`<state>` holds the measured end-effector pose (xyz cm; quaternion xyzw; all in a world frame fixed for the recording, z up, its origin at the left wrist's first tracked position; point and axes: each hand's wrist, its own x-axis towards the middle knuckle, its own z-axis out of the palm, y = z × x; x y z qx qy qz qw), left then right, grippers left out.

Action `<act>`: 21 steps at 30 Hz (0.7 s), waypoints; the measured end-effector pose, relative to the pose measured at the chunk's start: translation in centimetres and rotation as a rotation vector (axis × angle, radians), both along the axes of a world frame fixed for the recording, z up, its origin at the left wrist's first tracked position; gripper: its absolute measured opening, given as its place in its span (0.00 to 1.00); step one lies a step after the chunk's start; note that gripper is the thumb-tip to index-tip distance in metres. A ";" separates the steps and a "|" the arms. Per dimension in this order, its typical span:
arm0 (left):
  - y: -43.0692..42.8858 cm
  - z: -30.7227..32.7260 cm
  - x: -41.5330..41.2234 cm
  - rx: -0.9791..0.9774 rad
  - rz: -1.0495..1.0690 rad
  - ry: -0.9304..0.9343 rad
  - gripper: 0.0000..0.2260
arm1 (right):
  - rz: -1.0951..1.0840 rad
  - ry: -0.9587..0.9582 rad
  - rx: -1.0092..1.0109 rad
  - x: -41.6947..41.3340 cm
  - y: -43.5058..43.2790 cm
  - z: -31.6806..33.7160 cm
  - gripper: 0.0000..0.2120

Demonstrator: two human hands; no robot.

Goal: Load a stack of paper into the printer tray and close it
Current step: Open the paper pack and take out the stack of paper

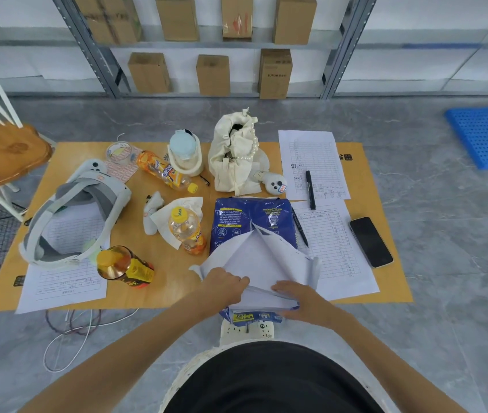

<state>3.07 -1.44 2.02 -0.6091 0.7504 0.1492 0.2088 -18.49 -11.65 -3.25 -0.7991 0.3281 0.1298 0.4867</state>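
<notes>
**Paper still in its wrapper**

Warehouse shelving backs a cluttered wooden table [159,257]. At its near edge lies the blue paper ream [251,225], wrapper torn open toward the person. Left hand [226,283] pinches the wrapper flap aside; right hand [299,299] lies flat on the stack's end, probably steadying it for extraction. No printer is visible.
</notes>
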 end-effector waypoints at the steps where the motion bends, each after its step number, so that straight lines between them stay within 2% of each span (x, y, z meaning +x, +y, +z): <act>1: -0.1 0.3 0.0 -0.013 -0.021 0.011 0.07 | -0.012 -0.002 0.037 -0.2 -0.4 0.8 0.26; 4: -0.3 2.9 0.1 -0.127 0.055 -0.033 0.08 | -0.017 0.008 0.057 -0.7 -2.1 3.2 0.20; 8: -0.8 5.2 1.7 -0.359 0.117 0.026 0.06 | -0.239 -0.084 0.161 -0.8 -4.3 5.6 0.12; 10: -1.4 6.9 2.5 -0.445 0.169 0.077 0.05 | -0.386 -0.138 0.282 -0.7 -5.1 6.6 0.09; 13: -2.3 9.5 3.7 -0.562 0.220 0.219 0.03 | -0.435 -0.232 0.381 -0.1 -5.9 7.7 0.10; 16: -3.1 12.4 4.5 -0.545 0.289 0.307 0.06 | -0.450 -0.282 0.392 1.1 -6.3 8.5 0.12; 18: -3.8 14.1 5.0 -0.623 0.283 0.318 0.08 | -0.445 -0.310 0.396 1.9 -6.5 9.0 0.15; 21: -4.8 17.0 5.8 -0.589 0.321 0.309 0.08 | -0.442 -0.306 0.362 3.0 -6.7 10.0 0.09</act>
